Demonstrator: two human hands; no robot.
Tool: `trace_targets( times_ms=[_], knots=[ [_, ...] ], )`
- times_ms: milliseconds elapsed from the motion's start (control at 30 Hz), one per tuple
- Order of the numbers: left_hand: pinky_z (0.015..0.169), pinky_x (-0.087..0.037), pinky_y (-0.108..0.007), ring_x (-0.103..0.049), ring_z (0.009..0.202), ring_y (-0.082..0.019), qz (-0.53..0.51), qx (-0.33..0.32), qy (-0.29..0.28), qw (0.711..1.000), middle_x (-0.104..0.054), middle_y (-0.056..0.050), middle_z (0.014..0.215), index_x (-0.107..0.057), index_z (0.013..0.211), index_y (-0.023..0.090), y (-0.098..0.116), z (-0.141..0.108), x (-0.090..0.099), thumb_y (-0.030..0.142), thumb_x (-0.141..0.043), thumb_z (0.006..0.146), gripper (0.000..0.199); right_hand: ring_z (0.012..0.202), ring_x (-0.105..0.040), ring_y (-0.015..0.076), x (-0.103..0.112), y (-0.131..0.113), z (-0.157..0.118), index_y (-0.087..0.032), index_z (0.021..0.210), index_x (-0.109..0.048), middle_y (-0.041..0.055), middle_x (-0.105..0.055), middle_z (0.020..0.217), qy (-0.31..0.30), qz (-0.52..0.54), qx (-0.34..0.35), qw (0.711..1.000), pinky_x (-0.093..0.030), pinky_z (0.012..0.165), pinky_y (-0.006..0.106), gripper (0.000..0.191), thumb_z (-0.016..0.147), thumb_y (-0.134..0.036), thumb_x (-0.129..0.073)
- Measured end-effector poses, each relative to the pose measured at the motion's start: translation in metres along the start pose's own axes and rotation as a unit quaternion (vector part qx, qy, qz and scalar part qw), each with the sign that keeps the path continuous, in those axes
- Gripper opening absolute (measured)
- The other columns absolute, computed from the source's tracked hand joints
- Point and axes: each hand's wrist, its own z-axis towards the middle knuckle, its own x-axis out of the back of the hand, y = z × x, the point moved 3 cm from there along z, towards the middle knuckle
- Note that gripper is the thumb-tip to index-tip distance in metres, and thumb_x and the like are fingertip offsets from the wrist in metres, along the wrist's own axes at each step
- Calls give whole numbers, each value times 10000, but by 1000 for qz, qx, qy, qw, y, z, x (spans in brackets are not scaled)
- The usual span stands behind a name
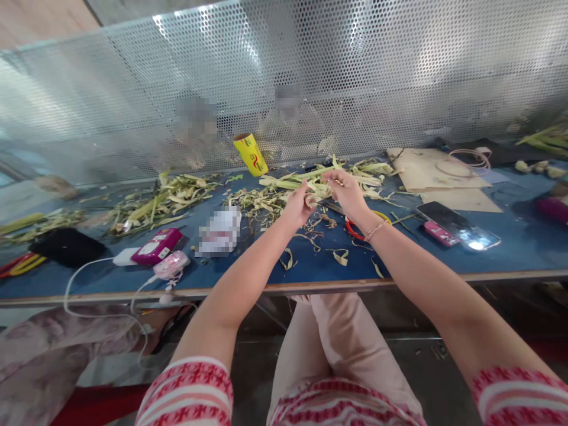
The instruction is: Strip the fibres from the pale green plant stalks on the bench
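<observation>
My left hand (pixel 300 208) is closed around a pale, petal-like plant piece (pixel 311 201) above the trimmings. Close beside it, my right hand (pixel 347 192) has its fingertips pinched together; what they hold, if anything, is too small to make out. Under both hands lies a heap of green and cream leaf strips (pixel 273 201). Scissors with red and yellow handles (pixel 354 231) rest beneath my right wrist, partly covered by it. A few dry curled scraps (pixel 341 257) lie nearer the table's front edge.
A perforated metal screen (pixel 377 77) rises behind the blue table (pixel 252 260). A yellow tube (pixel 251 155) leans by it. Left are another leaf pile (pixel 168 204), a magenta box (pixel 157 246) and a white cable (pixel 89 267); right are a phone (pixel 457 225) and cardboard (pixel 430 171). A neighbour's leg (pixel 53 349) shows lower left.
</observation>
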Motion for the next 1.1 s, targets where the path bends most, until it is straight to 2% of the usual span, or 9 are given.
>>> trace_targets(
  times_ms=[167,333,533,600,667,767,867,1000,1100],
  knots=[
    [398,-300,-185,-339,388,-52,-9,114,-31,993,-379,61,462,-451,689,178,-12,0,0,489,-590,834,370,490,-330,53,-2,-6,-3,-240,912,-621,-3,-629,906,-6,36,7,999,-311,467,231,83,850,-272,-575],
    [410,-374,-235,-456,411,-105,43,238,-32,970,-499,-16,513,-538,761,154,-15,-5,3,645,-383,859,523,480,-309,52,-1,-15,-6,-256,913,-614,-7,-616,918,-15,92,-3,996,-301,449,233,67,861,-250,-573],
    [373,-338,-234,-464,381,-122,49,255,-42,965,-533,-52,507,-532,762,169,-16,-5,3,707,-352,820,570,477,-270,58,3,-23,-6,-263,966,-590,5,-616,957,10,91,-20,996,-277,426,233,103,887,-322,-559],
    [383,-353,-228,-481,383,-119,64,238,-44,968,-571,-63,528,-513,776,176,-16,-6,2,685,-344,839,540,487,-291,58,5,-24,-6,-267,988,-586,11,-619,989,21,94,-15,995,-281,429,237,122,893,-332,-547],
    [406,-371,-218,-489,384,-109,92,180,-55,978,-615,-60,560,-505,842,177,-15,-6,-1,597,-357,886,447,493,-299,60,7,-24,-5,-271,1009,-583,16,-618,1012,27,95,-13,995,-281,429,241,141,894,-340,-541],
    [430,-361,-194,-481,386,-92,141,20,-45,989,-625,-4,560,-464,937,196,-11,-4,-4,437,-459,905,243,489,-288,59,9,-23,-4,-283,1033,-580,15,-612,1015,28,97,-14,995,-278,432,248,159,891,-343,-539],
    [458,-364,-182,-500,424,-87,175,-101,-4,979,-590,41,530,-444,873,210,-8,-3,-2,378,-546,879,197,502,-311,64,9,-22,-4,-288,1039,-583,16,-608,1012,27,89,-15,996,-286,446,255,162,896,-345,-533],
    [507,-405,-192,-528,478,-81,183,-92,-39,978,-595,-10,542,-519,648,153,-10,-1,-2,349,-468,918,337,497,-302,66,10,-22,-4,-275,1023,-586,17,-620,1009,33,82,-17,996,-288,441,251,155,897,-346,-531],
    [535,-426,-201,-571,525,-94,162,-44,-62,984,-624,-48,570,-610,644,118,-13,-1,-4,357,-402,943,435,473,-252,60,10,-22,-4,-278,996,-589,1,-623,984,33,90,-15,995,-281,430,249,130,888,-340,-550]
  ],
)
